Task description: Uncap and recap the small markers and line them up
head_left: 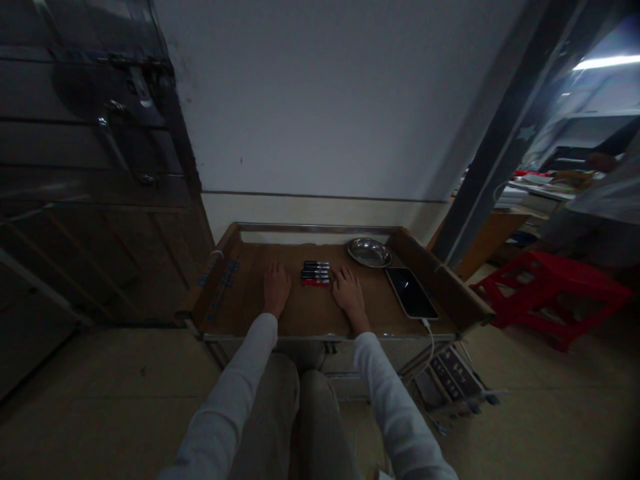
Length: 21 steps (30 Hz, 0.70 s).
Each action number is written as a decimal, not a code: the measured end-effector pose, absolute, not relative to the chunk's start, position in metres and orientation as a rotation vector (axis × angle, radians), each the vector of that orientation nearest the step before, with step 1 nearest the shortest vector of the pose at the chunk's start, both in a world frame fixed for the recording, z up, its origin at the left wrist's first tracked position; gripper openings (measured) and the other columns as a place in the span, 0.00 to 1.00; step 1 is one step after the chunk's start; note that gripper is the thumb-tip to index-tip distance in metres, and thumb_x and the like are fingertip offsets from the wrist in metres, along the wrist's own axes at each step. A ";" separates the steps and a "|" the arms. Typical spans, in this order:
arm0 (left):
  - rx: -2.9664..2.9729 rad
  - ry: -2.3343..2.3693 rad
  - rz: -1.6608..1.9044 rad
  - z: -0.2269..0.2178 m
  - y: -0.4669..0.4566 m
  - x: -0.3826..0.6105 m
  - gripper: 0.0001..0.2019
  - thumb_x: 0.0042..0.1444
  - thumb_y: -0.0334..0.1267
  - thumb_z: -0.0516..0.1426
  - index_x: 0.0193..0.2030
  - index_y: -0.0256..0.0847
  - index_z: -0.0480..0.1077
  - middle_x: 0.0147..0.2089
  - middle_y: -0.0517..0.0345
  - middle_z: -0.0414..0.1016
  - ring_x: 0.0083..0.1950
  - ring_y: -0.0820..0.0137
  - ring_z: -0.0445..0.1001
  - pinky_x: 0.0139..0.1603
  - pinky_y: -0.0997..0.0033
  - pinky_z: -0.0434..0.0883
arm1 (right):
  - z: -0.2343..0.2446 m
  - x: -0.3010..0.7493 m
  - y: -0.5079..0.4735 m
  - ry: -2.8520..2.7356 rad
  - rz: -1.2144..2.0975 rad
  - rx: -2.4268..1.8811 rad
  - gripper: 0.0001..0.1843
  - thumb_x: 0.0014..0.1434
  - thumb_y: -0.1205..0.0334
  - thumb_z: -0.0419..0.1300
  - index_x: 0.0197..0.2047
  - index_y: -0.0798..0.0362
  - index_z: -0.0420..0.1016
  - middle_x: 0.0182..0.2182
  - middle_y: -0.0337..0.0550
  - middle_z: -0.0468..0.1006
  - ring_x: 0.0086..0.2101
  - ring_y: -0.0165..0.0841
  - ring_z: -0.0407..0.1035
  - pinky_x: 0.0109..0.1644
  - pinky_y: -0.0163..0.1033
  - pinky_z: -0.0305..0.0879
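Several black marker pens (316, 270) lie side by side in a small stack of rows on the brown tabletop (310, 317). At the near end of that row is a red marker pen (315, 283). To the left of the pens, my left hand (277, 288) rests flat on the table, holding nothing. My right hand (347, 290) lies palm down just right of the pens, its fingers stretched out close to their ends. Both hands are apart from each other, with the pens between them.
A shiny metal dish (369, 252) sits at the back right of the table. In front of it lies a tablet (411, 293) with a white cable (431, 340) hanging over the edge. Raised wooden sides border the table. A red stool (555, 290) and a person stand farther right.
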<state>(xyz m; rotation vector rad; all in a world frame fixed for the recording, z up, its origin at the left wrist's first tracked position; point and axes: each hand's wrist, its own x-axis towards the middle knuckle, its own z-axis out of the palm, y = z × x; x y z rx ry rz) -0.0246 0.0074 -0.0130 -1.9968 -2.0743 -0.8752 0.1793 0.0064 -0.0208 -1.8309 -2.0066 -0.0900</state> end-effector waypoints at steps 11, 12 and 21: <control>-2.706 -1.420 -0.998 0.001 -0.017 -0.016 0.08 0.58 0.32 0.49 0.40 0.42 0.68 0.43 0.54 0.68 0.45 0.68 0.69 0.49 0.67 0.67 | -0.001 0.174 -0.013 -2.142 -0.231 -1.521 0.11 0.58 0.68 0.48 0.39 0.53 0.70 0.40 0.49 0.69 0.42 0.38 0.61 0.45 0.40 0.55; -2.741 -1.401 -1.010 -0.001 -0.018 -0.016 0.08 0.58 0.32 0.50 0.40 0.42 0.68 0.43 0.54 0.68 0.46 0.68 0.69 0.50 0.66 0.67 | -0.001 0.174 -0.014 -2.168 -0.232 -1.481 0.10 0.58 0.68 0.48 0.38 0.53 0.70 0.40 0.48 0.69 0.41 0.38 0.61 0.45 0.39 0.55; -2.790 -1.479 -1.123 -0.009 -0.010 -0.016 0.05 0.58 0.35 0.53 0.38 0.41 0.69 0.41 0.55 0.68 0.44 0.68 0.69 0.49 0.65 0.67 | -0.010 0.174 -0.011 -2.181 -0.173 -1.389 0.08 0.59 0.61 0.51 0.39 0.52 0.71 0.39 0.48 0.69 0.41 0.38 0.61 0.46 0.40 0.56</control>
